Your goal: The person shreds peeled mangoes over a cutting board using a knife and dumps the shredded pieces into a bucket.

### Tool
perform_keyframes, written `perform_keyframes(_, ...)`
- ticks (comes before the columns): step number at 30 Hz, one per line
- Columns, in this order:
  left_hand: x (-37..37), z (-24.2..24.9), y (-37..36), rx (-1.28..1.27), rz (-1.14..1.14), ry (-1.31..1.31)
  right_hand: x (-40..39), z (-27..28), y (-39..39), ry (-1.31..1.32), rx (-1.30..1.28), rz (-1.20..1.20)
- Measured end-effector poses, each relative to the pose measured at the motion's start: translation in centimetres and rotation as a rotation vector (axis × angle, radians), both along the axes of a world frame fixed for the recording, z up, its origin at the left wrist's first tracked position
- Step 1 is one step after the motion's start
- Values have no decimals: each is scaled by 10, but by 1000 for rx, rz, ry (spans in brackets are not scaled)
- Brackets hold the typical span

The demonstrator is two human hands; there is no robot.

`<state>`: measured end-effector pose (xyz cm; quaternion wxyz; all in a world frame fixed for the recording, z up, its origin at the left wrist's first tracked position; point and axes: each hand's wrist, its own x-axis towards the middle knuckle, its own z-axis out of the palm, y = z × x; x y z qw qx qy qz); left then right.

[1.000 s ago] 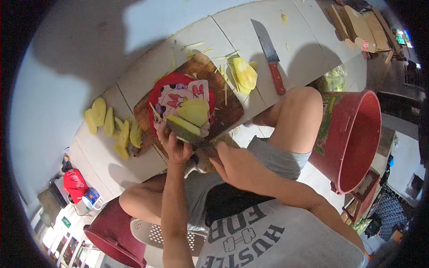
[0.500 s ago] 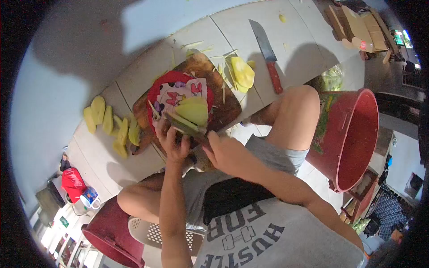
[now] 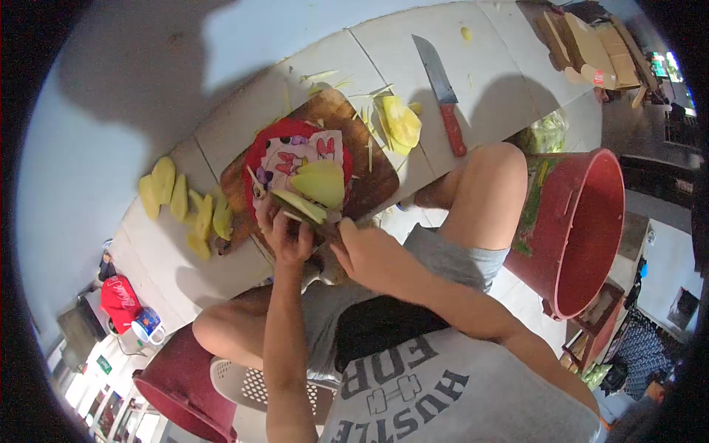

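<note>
My left hand (image 3: pixel 289 235) is closed around a pale green fruit piece (image 3: pixel 301 205), possibly green mango, at the near edge of the cutting board. My right hand (image 3: pixel 363 249) grips a knife, most of its handle hidden in the fist; the short visible part of the blade (image 3: pixel 331 217) meets the right end of that piece. Just beyond lies another wide, pale slice (image 3: pixel 319 183) on a red cloth (image 3: pixel 260 148) printed with cartoon figures. Beneath the cloth is a dark wooden cutting board (image 3: pixel 373 177).
Peeled yellow fruit pieces (image 3: pixel 162 177) lie left of the board, with more slices (image 3: pixel 402 124) and thin strips to its right. A large red-handled knife (image 3: pixel 442 96) rests on the tiles. Red tubs stand at right (image 3: pixel 565 229) and lower left (image 3: pixel 185 387).
The knife blade has dropped from along the top of the held piece to its right end, leaving more of the cut face exposed. Both hands stay in nearly the same place.
</note>
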<state>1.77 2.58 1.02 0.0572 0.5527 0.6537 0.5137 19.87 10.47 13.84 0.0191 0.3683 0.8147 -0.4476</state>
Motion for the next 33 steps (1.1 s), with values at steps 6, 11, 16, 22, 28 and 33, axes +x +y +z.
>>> perform_keyframes(6,-1,5,0,6,3,64,-6,-21,-8,-3,55,-33)
perform_keyframes(11,1,5,2,57,60,26,7,28,-6,9,21,-21)
perform_keyframes(16,-5,7,1,-29,40,165,14,43,-3,66,26,9)
perform_keyframes(22,-1,12,4,38,6,41,11,13,-6,39,79,-10)
perform_keyframes(28,2,9,3,14,21,-62,13,41,0,-9,-5,-56)
perform_keyframes(33,-2,5,5,-11,19,63,11,58,3,30,-41,-25)
